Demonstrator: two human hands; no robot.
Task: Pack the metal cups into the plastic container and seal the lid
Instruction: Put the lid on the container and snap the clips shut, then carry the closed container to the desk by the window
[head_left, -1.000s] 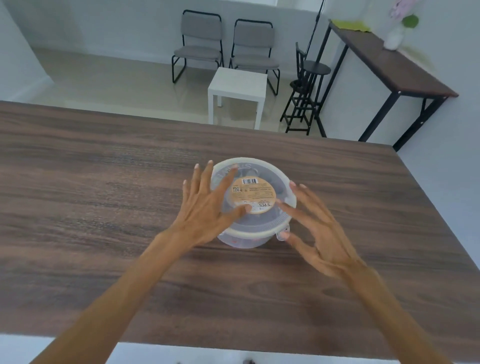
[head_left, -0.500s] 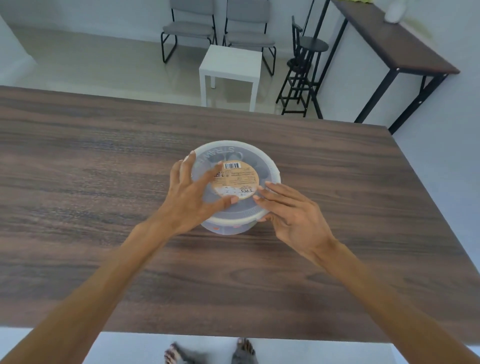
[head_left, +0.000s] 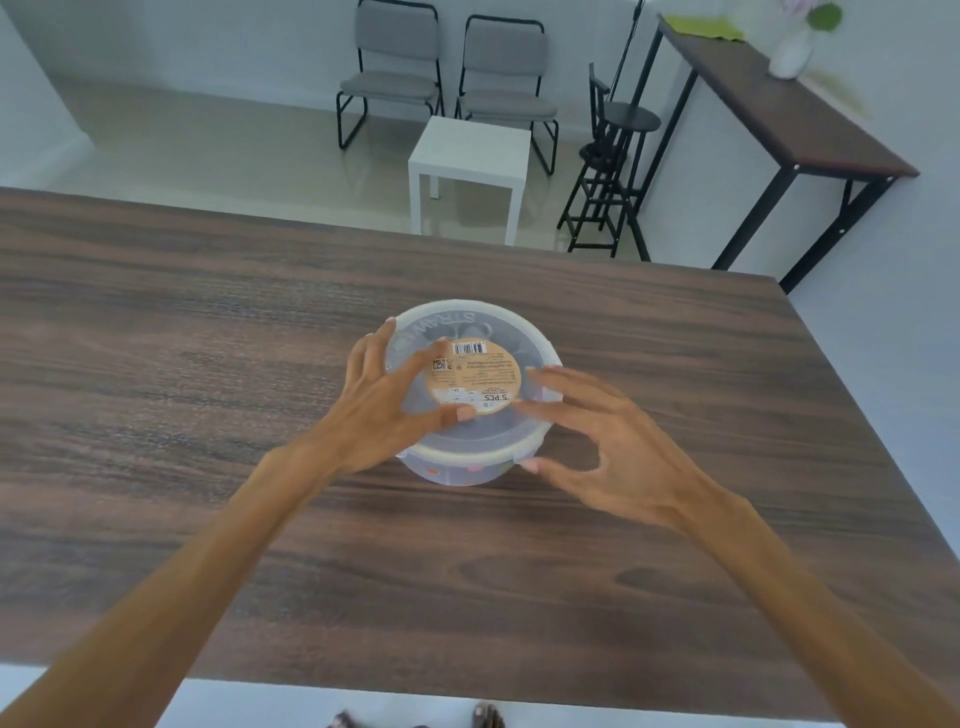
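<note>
A round translucent plastic container (head_left: 457, 474) stands mid-table on the dark wood table (head_left: 156, 364). Its lid (head_left: 467, 322) is on top and carries a brown round label (head_left: 475, 376). Faint coloured shapes show through the wall; I cannot make out the metal cups. My left hand (head_left: 379, 410) lies over the lid's left side, fingers curled on the rim and thumb pressing by the label. My right hand (head_left: 613, 447) is at the lid's right edge with fingers spread, fingertips touching the lid and thumb beside the rim's small tab.
Beyond the table's far edge stand a white side table (head_left: 470, 150), two grey chairs (head_left: 389, 67) and a black stool (head_left: 618, 156). A tall dark console table (head_left: 769, 98) with a white vase (head_left: 789, 52) runs along the right wall.
My right hand, pressed flat on the lid's near-right edge half a second ago, has lifted and spread its fingers. My left hand stays on the lid. The head camera tilted up slightly.
</note>
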